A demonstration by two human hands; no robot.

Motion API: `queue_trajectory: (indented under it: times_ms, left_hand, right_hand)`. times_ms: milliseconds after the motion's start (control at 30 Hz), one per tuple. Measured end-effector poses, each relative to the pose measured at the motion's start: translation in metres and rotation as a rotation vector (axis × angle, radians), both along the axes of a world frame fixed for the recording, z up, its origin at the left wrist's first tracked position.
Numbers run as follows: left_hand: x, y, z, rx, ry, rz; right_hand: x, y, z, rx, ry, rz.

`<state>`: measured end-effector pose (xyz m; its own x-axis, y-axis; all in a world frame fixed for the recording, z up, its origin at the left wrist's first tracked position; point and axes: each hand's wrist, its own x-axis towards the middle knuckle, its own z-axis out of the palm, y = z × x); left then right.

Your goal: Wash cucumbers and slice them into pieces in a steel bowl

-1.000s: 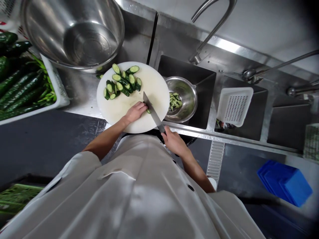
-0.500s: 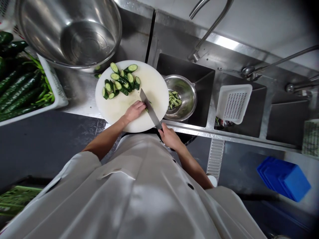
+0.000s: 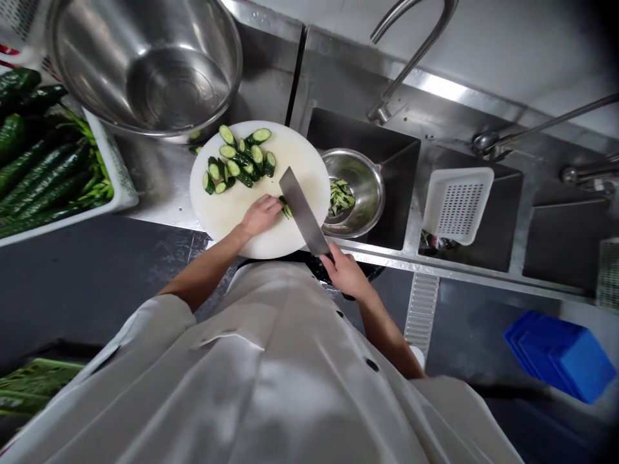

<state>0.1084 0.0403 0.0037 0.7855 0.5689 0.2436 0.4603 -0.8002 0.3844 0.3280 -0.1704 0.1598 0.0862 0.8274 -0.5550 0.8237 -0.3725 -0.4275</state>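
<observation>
My right hand (image 3: 344,270) is closed round the handle of a cleaver (image 3: 304,212), whose broad blade slants over the right part of a round white cutting board (image 3: 217,222). On the board, my left hand (image 3: 262,214) has its fingers curled down on a small piece of cucumber (image 3: 286,209); most of that piece is hidden under the fingertips. The blade is just right of it. Farther back on the board lies a heap of cucumber chunks (image 3: 244,161) cut on the slant. Thin cucumber slices (image 3: 341,195) lie in a steel bowl (image 3: 370,209) to the right.
A large steel basin (image 3: 217,77) stands behind the board. At left, a white crate (image 3: 123,187) holds whole cucumbers (image 3: 53,171) and green peppers. Sinks run along the right, with a faucet (image 3: 411,64) and a white perforated basket (image 3: 459,203). Blue bins (image 3: 561,354) stand below.
The cleaver has shifted right, away from my left fingers, and its blade face now tilts more into view. My right hand moved right with it; my left hand stays on the cucumber piece.
</observation>
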Motion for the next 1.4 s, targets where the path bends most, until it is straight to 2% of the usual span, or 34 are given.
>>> queue_trajectory:
  times_ms: [67, 133, 200, 267, 400, 467, 533, 633, 733, 800, 933, 1000, 1233, 1400]
  left_hand:
    - [-0.012, 0.017, 0.007, 0.047, -0.012, 0.198]
    - [-0.026, 0.038, 0.015, 0.073, -0.038, 0.349]
    - [-0.038, 0.055, 0.023, 0.053, -0.045, 0.361]
    - [-0.046, 0.063, 0.03, 0.026, -0.03, 0.314]
    - [-0.039, 0.049, 0.038, 0.033, -0.012, 0.273]
    - [-0.023, 0.032, 0.034, 0.014, -0.002, 0.248]
    - [-0.002, 0.017, 0.023, -0.069, 0.041, 0.255]
    - [0.025, 0.006, 0.002, -0.257, 0.091, 0.396]
    - [0.027, 0.001, -0.008, -0.287, -0.026, 0.519]
    - [0.016, -0.005, -0.004, -0.219, -0.077, 0.453]
    - [-0.006, -0.021, 0.013, -0.088, -0.009, 0.011]
    - [-0.008, -0.025, 0.015, -0.061, 0.006, -0.123]
    - [0.002, -0.019, 0.009, -0.07, 0.006, -0.121]
    - [0.001, -0.017, 0.009, -0.057, 0.023, -0.118]
  right_hand:
    - [0.011, -0.017, 0.005, 0.007, 0.032, 0.029]
    - [0.018, -0.027, 0.003, -0.031, 0.092, 0.094]
    - [0.021, -0.028, -0.007, -0.063, 0.135, 0.125]
    - [0.022, -0.021, -0.021, -0.048, 0.143, 0.078]
    - [0.027, 0.0, -0.037, -0.032, 0.084, -0.084]
    - [0.03, 0.007, -0.036, -0.038, 0.047, -0.119]
    - [0.03, 0.01, -0.032, -0.027, 0.011, -0.11]
    - [0.024, 0.007, -0.024, -0.001, -0.041, -0.052]
    - [0.014, 0.0, -0.015, -0.04, -0.084, -0.008]
    - [0.006, -0.004, -0.011, -0.08, -0.097, 0.017]
    - [-0.007, -0.005, -0.01, -0.111, -0.106, 0.092]
    - [-0.009, -0.005, -0.008, -0.135, -0.137, 0.131]
    - [0.001, -0.008, 0.021, -0.182, -0.193, 0.206]
    - [-0.004, 0.01, 0.014, -0.158, -0.142, 0.207]
